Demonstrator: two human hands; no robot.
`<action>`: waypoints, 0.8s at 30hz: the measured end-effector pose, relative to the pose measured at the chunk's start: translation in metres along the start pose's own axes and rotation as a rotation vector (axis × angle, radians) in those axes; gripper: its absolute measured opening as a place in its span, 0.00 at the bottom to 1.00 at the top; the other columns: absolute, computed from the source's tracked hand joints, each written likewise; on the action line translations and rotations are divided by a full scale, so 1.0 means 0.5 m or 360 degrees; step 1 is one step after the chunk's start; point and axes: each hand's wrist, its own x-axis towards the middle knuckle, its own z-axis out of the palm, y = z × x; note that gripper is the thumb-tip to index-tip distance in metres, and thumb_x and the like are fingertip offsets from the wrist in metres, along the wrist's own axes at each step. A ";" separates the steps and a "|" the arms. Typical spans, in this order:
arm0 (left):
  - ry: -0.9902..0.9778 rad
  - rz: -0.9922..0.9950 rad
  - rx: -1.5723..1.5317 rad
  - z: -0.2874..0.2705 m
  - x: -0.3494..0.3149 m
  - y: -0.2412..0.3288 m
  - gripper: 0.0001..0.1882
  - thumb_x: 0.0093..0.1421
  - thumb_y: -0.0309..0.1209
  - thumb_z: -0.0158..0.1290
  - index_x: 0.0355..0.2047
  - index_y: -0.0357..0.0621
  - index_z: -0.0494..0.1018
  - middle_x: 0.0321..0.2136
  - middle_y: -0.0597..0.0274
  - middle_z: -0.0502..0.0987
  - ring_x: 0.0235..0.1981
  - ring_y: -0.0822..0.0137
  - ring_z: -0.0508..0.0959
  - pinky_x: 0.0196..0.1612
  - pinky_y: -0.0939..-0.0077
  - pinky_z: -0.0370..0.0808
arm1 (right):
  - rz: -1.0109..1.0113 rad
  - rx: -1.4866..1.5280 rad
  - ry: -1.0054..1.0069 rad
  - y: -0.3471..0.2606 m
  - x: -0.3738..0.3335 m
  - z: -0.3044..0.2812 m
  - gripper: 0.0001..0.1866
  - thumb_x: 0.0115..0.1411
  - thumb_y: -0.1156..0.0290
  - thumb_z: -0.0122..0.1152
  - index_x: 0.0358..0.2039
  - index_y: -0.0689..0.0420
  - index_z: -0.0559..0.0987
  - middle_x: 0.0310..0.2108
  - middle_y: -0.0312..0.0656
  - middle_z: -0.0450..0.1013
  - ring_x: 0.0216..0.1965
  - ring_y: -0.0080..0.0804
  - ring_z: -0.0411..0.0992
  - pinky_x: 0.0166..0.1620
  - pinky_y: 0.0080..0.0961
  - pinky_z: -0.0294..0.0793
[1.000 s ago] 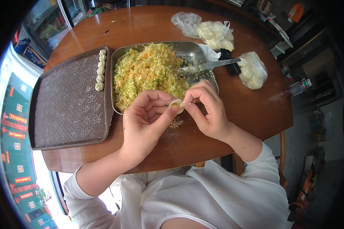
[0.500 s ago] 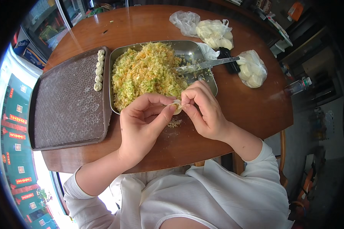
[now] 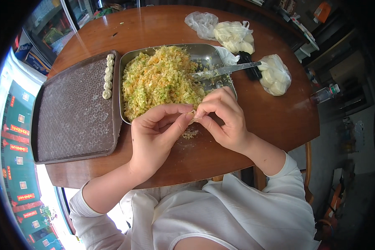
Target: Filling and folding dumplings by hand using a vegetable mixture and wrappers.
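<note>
Between my two hands is a small dumpling point(image 3: 192, 118) in a pale dough wrapper, mostly hidden by the fingertips. My left hand point(image 3: 157, 135) pinches one side of it with thumb and index finger. From the other side my right hand point(image 3: 221, 121) presses the dough edge between its thumb and fingers. Both hands are over the near rim of a metal pan point(image 3: 231, 89). A mound of chopped yellow-green filling point(image 3: 160, 77) is heaped in that pan. A long flat metal blade point(image 3: 221, 72) rests across the pan's right rim, its tip at the filling.
Left of the pan lies a dark textured tray point(image 3: 73, 108) with a row of folded dumplings point(image 3: 108, 77) along its right side. Bags of pale dough pieces point(image 3: 235, 37) point(image 3: 275, 76) and a crumpled clear bag point(image 3: 201, 25) sit farther back. Crumbs point(image 3: 190, 133) lie on the wooden table point(image 3: 262, 121).
My right fingers have closed in toward the left ones. The round wrapper opening visible before is now pinched together and largely covered.
</note>
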 end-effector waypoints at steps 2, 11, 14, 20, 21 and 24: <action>-0.0002 -0.0007 0.0003 0.001 0.000 0.000 0.09 0.64 0.21 0.56 0.44 0.31 0.77 0.42 0.58 0.81 0.42 0.75 0.80 0.46 0.83 0.77 | -0.0002 0.0003 0.0026 0.000 0.000 -0.001 0.09 0.52 0.77 0.69 0.33 0.54 0.77 0.33 0.35 0.71 0.36 0.35 0.67 0.42 0.30 0.65; -0.0033 0.0017 -0.0033 0.000 0.001 0.001 0.08 0.64 0.21 0.56 0.43 0.30 0.77 0.40 0.61 0.81 0.41 0.76 0.80 0.46 0.83 0.77 | 0.0044 0.0018 0.0095 -0.005 0.003 -0.002 0.11 0.51 0.76 0.70 0.36 0.53 0.80 0.34 0.35 0.74 0.36 0.34 0.69 0.41 0.30 0.67; -0.0033 0.0002 -0.0016 0.000 0.001 0.004 0.08 0.64 0.21 0.56 0.43 0.30 0.77 0.40 0.60 0.81 0.41 0.75 0.80 0.46 0.83 0.77 | 0.0009 -0.0003 0.0085 -0.001 0.003 -0.002 0.12 0.50 0.76 0.71 0.36 0.53 0.81 0.34 0.35 0.74 0.36 0.33 0.70 0.41 0.30 0.67; 0.0006 -0.0013 -0.0060 0.002 -0.001 0.005 0.09 0.64 0.20 0.55 0.44 0.30 0.75 0.41 0.59 0.80 0.43 0.74 0.80 0.48 0.82 0.77 | -0.0013 -0.0001 0.0123 -0.001 0.004 -0.002 0.10 0.50 0.77 0.71 0.33 0.53 0.81 0.32 0.35 0.75 0.34 0.33 0.70 0.39 0.29 0.67; 0.0015 -0.0015 -0.0079 0.003 0.000 0.005 0.08 0.64 0.20 0.55 0.43 0.30 0.74 0.41 0.58 0.80 0.43 0.73 0.80 0.48 0.82 0.77 | -0.0015 0.0000 0.0126 0.000 0.003 -0.001 0.10 0.50 0.77 0.71 0.33 0.53 0.81 0.32 0.35 0.75 0.34 0.33 0.70 0.39 0.29 0.67; 0.0023 0.0005 -0.0135 0.003 0.002 0.004 0.07 0.63 0.19 0.55 0.42 0.31 0.73 0.43 0.56 0.79 0.44 0.73 0.80 0.49 0.81 0.77 | -0.0016 0.0004 0.0125 -0.001 0.004 -0.002 0.09 0.50 0.78 0.71 0.32 0.53 0.81 0.31 0.35 0.74 0.33 0.33 0.70 0.38 0.28 0.67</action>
